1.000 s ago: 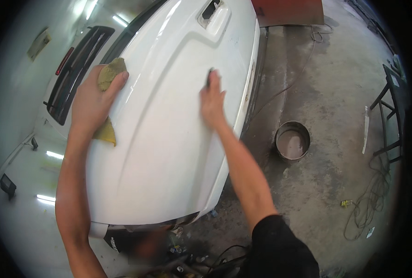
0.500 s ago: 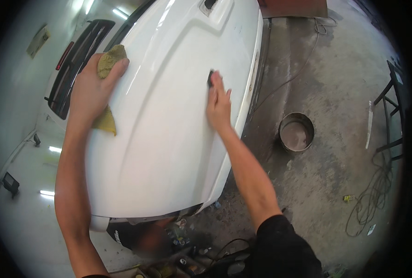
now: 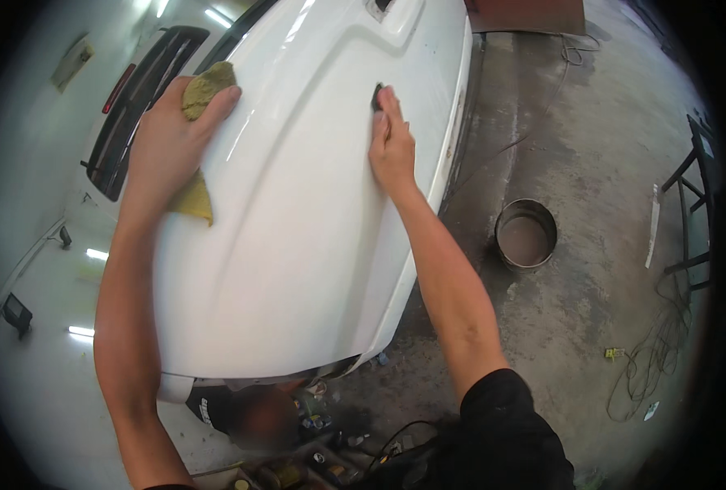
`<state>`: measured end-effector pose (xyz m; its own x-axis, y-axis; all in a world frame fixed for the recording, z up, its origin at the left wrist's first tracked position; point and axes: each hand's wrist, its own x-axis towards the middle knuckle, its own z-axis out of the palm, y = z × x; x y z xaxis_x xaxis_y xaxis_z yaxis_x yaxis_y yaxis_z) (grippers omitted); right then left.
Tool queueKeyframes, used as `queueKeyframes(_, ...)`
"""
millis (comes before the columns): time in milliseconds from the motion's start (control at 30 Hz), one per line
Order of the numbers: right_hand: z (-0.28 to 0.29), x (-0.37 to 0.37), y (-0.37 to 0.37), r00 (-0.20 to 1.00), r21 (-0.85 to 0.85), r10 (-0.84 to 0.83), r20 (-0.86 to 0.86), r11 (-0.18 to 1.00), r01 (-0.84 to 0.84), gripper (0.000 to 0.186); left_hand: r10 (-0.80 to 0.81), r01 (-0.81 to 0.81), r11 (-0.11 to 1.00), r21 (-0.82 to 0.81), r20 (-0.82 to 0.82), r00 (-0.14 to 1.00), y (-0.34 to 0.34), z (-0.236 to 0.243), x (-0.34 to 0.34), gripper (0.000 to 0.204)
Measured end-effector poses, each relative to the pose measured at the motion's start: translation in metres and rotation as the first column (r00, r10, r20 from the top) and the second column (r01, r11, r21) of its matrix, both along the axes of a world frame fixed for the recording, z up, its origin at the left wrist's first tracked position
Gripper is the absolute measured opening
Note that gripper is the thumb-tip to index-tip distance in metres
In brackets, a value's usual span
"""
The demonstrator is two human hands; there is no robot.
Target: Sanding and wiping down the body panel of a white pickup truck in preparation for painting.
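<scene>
A white car body panel [image 3: 289,261] with a pressed crease along it stretches away in front of me. My left hand [image 3: 165,151] rests over its left side, closed round a crumpled olive-yellow cloth [image 3: 208,88]. One corner of that cloth hangs out below the wrist. On the right part of the panel, my right hand [image 3: 394,155] lies with its fingers pointing away from me. Under its fingertips is a small dark pad [image 3: 377,97], pressed against the white surface; the fingers hide part of it.
A round bucket [image 3: 526,234] of murky brownish liquid stands on the stained concrete floor right of the car. Further right are a dark metal stand [image 3: 694,184] and a coiled cable [image 3: 649,367]. Below the panel's near edge, another person in black [image 3: 249,412] is partly visible beside cluttered small containers.
My right hand has slid the dark pad farther away along the panel. My left hand keeps its hold on the cloth; the whole view has shifted slightly.
</scene>
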<state>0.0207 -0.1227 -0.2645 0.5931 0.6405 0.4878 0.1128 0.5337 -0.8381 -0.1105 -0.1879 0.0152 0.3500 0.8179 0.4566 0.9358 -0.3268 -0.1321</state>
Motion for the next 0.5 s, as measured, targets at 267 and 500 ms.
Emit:
queueKeyframes(267, -0.024, -0.189, -0.209, 0.766, 0.108, 0.217, 0.605, 0.931, -0.349, 0.066, 0.067, -0.067, 0.998, -0.017, 0.003, 0.998, 0.006, -0.002, -0.014, 0.065)
queueKeyframes(500, 0.024, -0.024, -0.037, 0.998, -0.023, 0.063, 0.031, 0.998, -0.062, 0.053, 0.039, -0.039, 0.999, -0.003, -0.042, 0.998, 0.002, -0.001, -0.001, 0.069)
